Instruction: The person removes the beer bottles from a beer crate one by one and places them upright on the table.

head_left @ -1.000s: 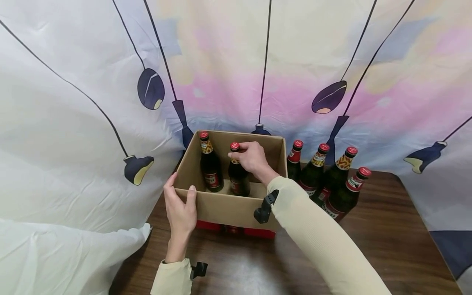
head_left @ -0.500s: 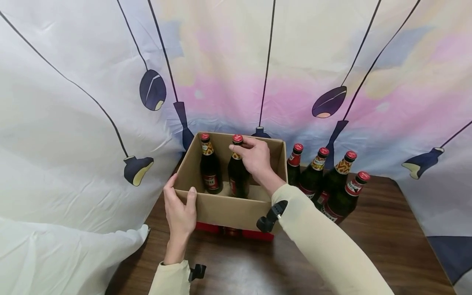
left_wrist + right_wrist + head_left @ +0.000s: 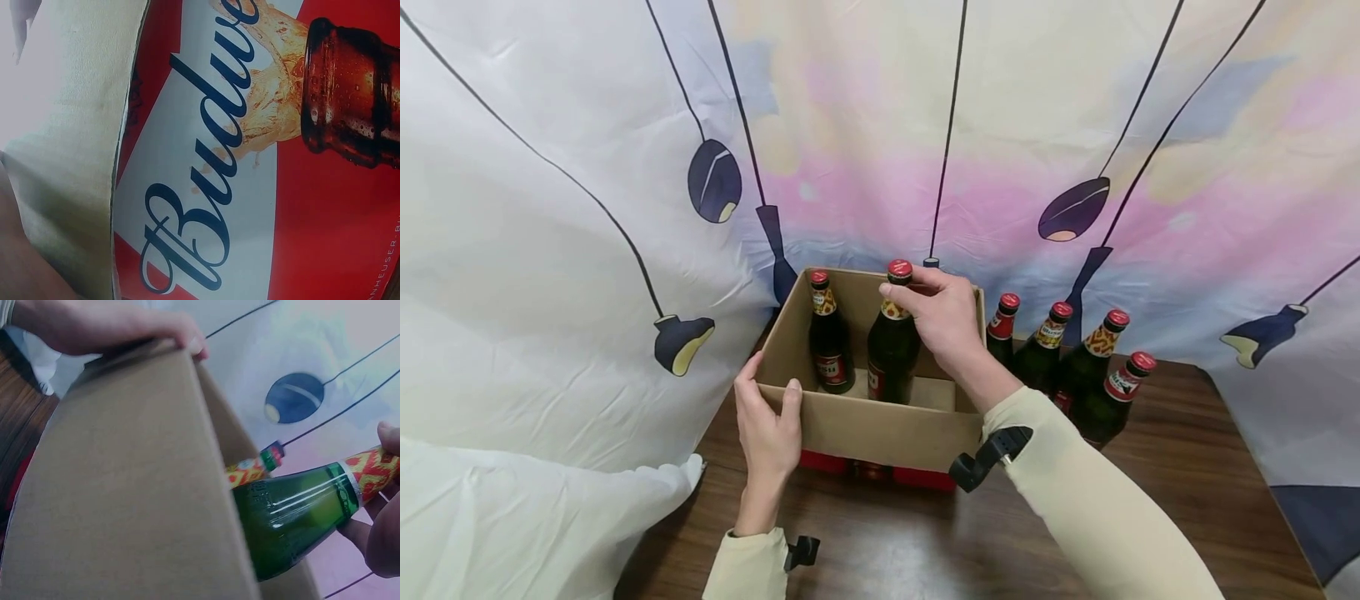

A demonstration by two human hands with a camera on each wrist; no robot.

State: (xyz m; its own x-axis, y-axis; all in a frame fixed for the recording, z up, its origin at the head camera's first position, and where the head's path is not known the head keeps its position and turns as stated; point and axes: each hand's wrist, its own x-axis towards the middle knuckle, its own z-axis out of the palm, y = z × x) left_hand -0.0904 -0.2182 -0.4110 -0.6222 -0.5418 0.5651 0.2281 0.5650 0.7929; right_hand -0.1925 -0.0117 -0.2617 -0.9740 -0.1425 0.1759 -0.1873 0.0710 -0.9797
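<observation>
The right hand (image 3: 953, 323) pinches the neck of a green beer bottle (image 3: 892, 354) with a red cap. This bottle is upright, partly inside an open cardboard box (image 3: 880, 427); its base is hidden behind the front flap. The left hand (image 3: 769, 429) grips the box's front left corner, thumb over the flap's edge. A second beer bottle (image 3: 830, 342) stands in the box at the left. From the right wrist, the held bottle (image 3: 294, 519) leans across the box's rim, thumb and fingers round its patterned neck label. Close to the left wrist camera is the box's red and white printed side (image 3: 200, 156).
Several beer bottles (image 3: 1097, 400) with red caps stand close together just right of the box. All rest on a dark wooden table (image 3: 1195, 450). A printed cloth (image 3: 865, 125) hangs behind, and white cloth (image 3: 535, 517) drapes at the left.
The right hand has raised the beer bottle and brought it rightward, nearer the camera. The left hand stays on the box corner, and the other bottles keep their places.
</observation>
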